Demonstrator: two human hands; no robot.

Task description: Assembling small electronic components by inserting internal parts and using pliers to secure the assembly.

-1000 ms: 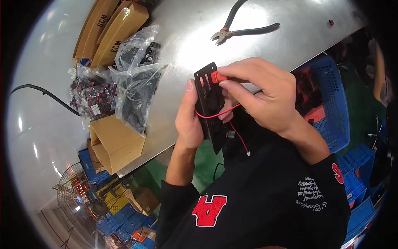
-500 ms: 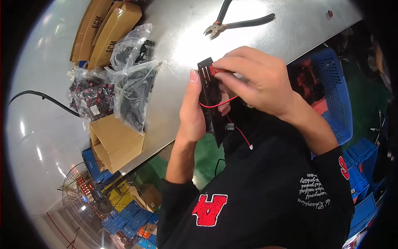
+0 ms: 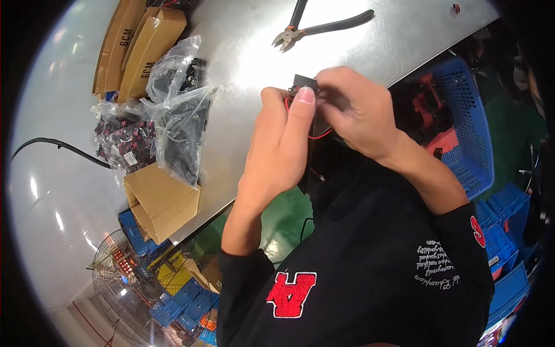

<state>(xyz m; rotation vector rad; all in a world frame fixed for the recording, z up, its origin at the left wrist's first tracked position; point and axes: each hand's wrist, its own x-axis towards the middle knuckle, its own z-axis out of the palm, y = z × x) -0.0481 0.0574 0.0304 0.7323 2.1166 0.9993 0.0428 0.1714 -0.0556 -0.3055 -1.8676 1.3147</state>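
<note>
My left hand is closed round a long black plastic panel, its thumb pressed flat near the panel's upper end. Most of the panel is hidden behind that hand. Against the panel's right side, my right hand has its fingers bent in a pinch; they are slightly blurred, and what lies between them is hidden. A thin red wire loops out from the panel below the right fingers. Beyond both hands, black-handled cutting pliers lie spread on the metal table.
Clear plastic bags of small red and black parts lie on the left beside cardboard boxes. A blue crate holding red and black parts stands at the right. A caged fan is at the lower left.
The panel has been turned so that its end faces up, and my left thumb has come over it. The red piece in my right fingers is now out of sight.
</note>
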